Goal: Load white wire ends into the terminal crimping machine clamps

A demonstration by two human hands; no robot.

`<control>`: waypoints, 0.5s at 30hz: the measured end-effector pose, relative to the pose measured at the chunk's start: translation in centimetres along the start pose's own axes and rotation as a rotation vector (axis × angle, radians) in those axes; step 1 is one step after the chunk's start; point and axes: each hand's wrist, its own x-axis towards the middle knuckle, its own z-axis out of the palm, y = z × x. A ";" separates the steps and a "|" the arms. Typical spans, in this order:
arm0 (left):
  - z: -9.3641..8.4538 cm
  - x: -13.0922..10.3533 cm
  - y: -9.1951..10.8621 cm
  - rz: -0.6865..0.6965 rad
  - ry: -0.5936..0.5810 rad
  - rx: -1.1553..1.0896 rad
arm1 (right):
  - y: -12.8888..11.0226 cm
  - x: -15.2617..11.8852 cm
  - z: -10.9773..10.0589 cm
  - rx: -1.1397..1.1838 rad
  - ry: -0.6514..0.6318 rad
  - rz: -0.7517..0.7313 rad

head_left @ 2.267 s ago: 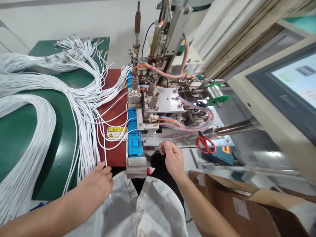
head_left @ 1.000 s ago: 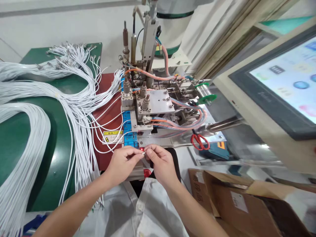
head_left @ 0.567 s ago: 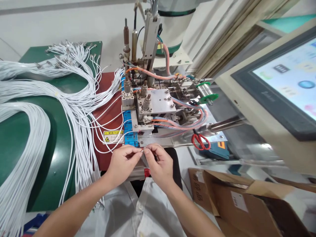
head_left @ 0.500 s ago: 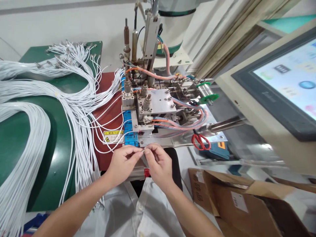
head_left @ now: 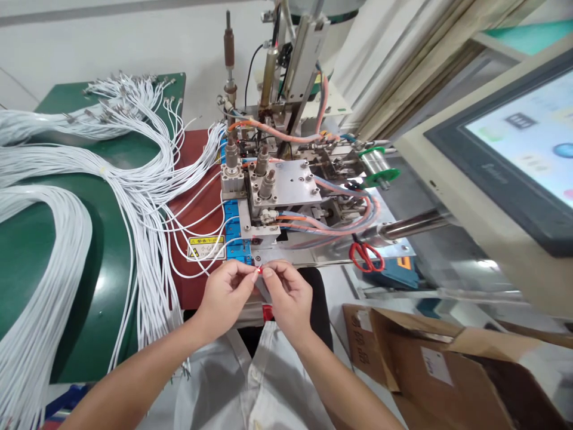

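Fingertips to fingertips, my left hand (head_left: pixel 227 294) and my right hand (head_left: pixel 289 292) meet just in front of the machine's near edge. Both are closed in a pinch on the small end of a white cable (head_left: pixel 259 270), which glows red between them. Most of that end is covered by the fingers. Just beyond them is a row of blue fixture blocks (head_left: pixel 233 232), with several white cables running into it. The metal soldering machine (head_left: pixel 286 185) stands behind the blocks. A thick bundle of white cables (head_left: pixel 147 269) hangs down to the left of my left hand.
Bundled white cables lie on a green table (head_left: pixel 114 286) at left. A solder spool (head_left: pixel 376 167) and red-handled scissors (head_left: pixel 366 257) are on the machine's right side. A touchscreen (head_left: pixel 514 143) juts in at right, above a cardboard box (head_left: pixel 430 370).
The machine's tall upper head has shifted right and leans more. A red glow now lies on the cable end at my fingertips. Both hands stay nearly in place, still pinching.
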 end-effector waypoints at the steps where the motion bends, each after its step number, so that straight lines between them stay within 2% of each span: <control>1: 0.0 0.0 0.0 -0.004 -0.008 0.000 | 0.0 0.1 0.0 0.007 -0.007 -0.002; 9: 0.2 0.0 -0.3 0.023 0.019 0.034 | -0.3 0.0 0.3 -0.026 -0.002 0.024; 15: 0.0 -0.1 -0.3 0.170 0.087 0.244 | -0.8 0.6 -0.2 -0.209 -0.066 -0.190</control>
